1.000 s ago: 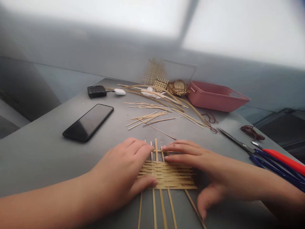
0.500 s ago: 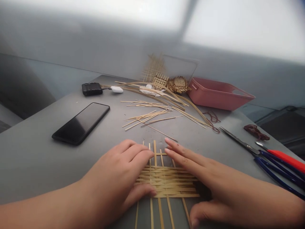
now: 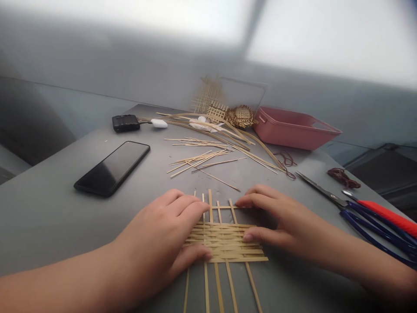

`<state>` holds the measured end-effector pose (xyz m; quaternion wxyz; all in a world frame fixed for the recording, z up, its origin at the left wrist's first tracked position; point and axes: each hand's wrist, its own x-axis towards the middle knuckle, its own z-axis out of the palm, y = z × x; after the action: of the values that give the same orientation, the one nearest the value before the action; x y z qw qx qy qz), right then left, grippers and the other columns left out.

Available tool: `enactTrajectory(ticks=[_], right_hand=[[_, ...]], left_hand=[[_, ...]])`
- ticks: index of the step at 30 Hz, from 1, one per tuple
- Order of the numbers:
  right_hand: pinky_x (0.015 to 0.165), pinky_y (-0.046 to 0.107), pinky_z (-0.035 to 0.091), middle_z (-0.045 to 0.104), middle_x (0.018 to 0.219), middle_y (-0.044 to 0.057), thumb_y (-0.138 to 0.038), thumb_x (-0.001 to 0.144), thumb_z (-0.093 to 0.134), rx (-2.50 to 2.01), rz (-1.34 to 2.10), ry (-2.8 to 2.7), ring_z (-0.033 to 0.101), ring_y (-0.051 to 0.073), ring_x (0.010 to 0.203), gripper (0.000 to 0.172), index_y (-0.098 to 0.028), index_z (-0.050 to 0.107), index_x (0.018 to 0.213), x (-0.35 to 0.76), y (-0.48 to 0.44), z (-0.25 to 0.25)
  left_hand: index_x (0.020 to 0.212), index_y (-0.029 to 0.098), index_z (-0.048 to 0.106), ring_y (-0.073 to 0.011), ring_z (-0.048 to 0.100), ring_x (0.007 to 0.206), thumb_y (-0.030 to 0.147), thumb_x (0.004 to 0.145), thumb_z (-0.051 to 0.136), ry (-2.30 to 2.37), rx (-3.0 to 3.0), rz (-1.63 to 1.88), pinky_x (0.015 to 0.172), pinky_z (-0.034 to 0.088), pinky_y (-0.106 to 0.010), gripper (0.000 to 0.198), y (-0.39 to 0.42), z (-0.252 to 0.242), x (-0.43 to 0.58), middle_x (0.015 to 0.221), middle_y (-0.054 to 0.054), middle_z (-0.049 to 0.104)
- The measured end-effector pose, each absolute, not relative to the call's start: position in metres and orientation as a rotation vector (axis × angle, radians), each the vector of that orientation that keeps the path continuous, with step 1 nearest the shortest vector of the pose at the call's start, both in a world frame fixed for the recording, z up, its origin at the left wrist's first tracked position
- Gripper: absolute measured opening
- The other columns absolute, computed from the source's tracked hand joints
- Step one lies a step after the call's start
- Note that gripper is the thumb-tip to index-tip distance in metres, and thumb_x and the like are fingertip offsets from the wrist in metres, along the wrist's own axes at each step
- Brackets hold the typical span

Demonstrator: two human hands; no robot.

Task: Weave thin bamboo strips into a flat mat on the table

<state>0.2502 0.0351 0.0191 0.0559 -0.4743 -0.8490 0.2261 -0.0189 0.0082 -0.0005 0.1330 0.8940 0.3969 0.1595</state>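
A half-woven mat of flat bamboo strips (image 3: 224,241) lies on the grey table (image 3: 48,217) right in front of me, with loose strip ends sticking out at its near and far sides. My left hand (image 3: 163,239) lies flat on the mat's left part, fingers stretched out and thumb on the near edge. My right hand (image 3: 280,221) rests at the mat's right edge, fingers bent, fingertips on the top cross strip and thumb pressing the weave.
A black phone (image 3: 112,167) lies at the left. Loose bamboo splints (image 3: 202,158) and small woven pieces (image 3: 239,116) sit beyond the mat. A pink tray (image 3: 293,129) stands at the back right. Scissors (image 3: 322,191) and a red-handled tool (image 3: 387,215) lie at the right.
My right hand has pulled back to the right, off the mat's middle, and its fingers have curled onto the top cross strip. The left hand has stayed in place.
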Motion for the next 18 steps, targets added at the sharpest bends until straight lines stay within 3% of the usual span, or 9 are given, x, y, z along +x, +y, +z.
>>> enactTrajectory(ticks=[8,18], right_hand=[[0.079,0.032,0.044,0.057,0.097,0.003,-0.039,0.088,0.067,-1.439,0.808,-2.554,0.054,0.020,0.090,0.021,-0.022,0.057,0.093,0.2434,0.0336,0.0137],[0.074,0.028,0.041,0.056,0.093,0.001,-0.036,0.091,0.064,-1.412,0.853,-2.566,0.053,0.017,0.085,0.015,-0.022,0.056,0.090,0.2445,0.0309,0.0094]], left_hand=[[0.123,0.017,0.058,-0.0295,0.057,0.101,0.032,0.087,0.071,1.107,2.588,0.436,0.087,0.051,-0.046,0.041,0.0075,-0.0002,-0.0203,0.112,-0.009,0.066],[0.115,0.018,0.061,-0.0279,0.057,0.097,0.027,0.086,0.073,1.100,2.513,0.415,0.081,0.049,-0.040,0.033,0.0092,0.0045,-0.0175,0.105,-0.006,0.065]])
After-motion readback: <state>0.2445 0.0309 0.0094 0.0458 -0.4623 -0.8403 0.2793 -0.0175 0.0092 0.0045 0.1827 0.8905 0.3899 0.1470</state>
